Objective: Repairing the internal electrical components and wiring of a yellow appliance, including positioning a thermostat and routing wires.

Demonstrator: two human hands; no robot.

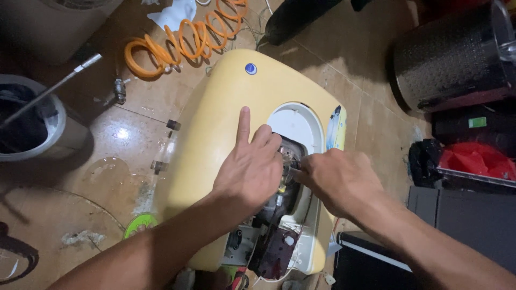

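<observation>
A pale yellow appliance casing (226, 107) lies on the tiled floor, with a white-rimmed opening (298, 121) that exposes dark inner parts and wiring. My left hand (250, 166) rests on the casing at the opening's edge, forefinger stretched out flat, other fingers curled into the opening. My right hand (336, 180) comes from the right and its fingertips pinch a small part inside the opening, next to my left fingers. What it pinches is too small to make out. A dark red circuit board (277, 252) shows at the casing's near end.
An orange coiled hose (183, 40) lies on the floor beyond the casing. A grey bucket (32, 126) with a metal rod stands at the left. A perforated metal drum (451, 59) and a tray with a red bag (473, 161) sit at the right, above dark boxes (462, 220).
</observation>
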